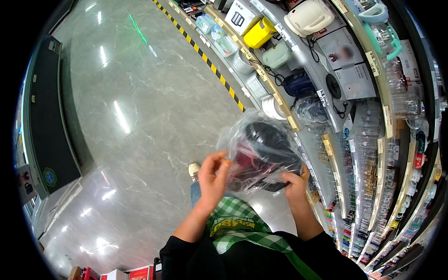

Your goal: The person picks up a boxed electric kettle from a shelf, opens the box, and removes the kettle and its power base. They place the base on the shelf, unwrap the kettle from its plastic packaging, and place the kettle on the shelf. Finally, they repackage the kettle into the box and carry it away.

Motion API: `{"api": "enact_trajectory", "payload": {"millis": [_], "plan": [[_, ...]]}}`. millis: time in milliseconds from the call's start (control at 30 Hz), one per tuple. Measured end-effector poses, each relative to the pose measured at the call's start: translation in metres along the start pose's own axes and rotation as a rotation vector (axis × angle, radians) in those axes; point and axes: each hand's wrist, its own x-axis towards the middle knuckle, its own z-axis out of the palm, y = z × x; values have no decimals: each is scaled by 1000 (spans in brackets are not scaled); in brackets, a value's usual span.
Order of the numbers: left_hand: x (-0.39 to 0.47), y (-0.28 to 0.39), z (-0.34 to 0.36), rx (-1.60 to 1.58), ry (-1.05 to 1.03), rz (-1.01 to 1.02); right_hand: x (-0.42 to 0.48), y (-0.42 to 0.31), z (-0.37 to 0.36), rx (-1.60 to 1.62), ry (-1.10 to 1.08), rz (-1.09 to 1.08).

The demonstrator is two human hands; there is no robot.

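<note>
In front of my green checked apron, an electric kettle point(267, 140) with a black lid or base and a dark red body sits inside a clear plastic bag point(241, 122). My right hand point(297, 180) is closed on the black part at the lower right, through the bag. At the bag's left side is my left hand point(215, 176), its fingers curled towards the thumb by the film; whether they pinch the film is not plain. A bagged dark kettle point(309, 110) and a navy kettle point(299, 84) lie on the shelf beyond.
Shelves run along the right, with a yellow kettle point(259, 33), a cream kettle point(309, 17), boxes, glassware and stacked white dishes point(273, 108). Black and yellow tape point(210, 64) marks the floor beside them. A dark cabinet point(49, 115) stands at the left, and red boxes point(140, 273) at the bottom edge.
</note>
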Motion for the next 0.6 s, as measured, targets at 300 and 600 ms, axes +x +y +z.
{"api": "enact_trajectory", "payload": {"millis": [300, 600], "plan": [[-12, -8, 13, 463, 18, 377, 22, 11, -58, 328, 147, 39], [3, -34, -3, -690, -184, -556, 24, 20, -89, 474, 54, 12]]}}
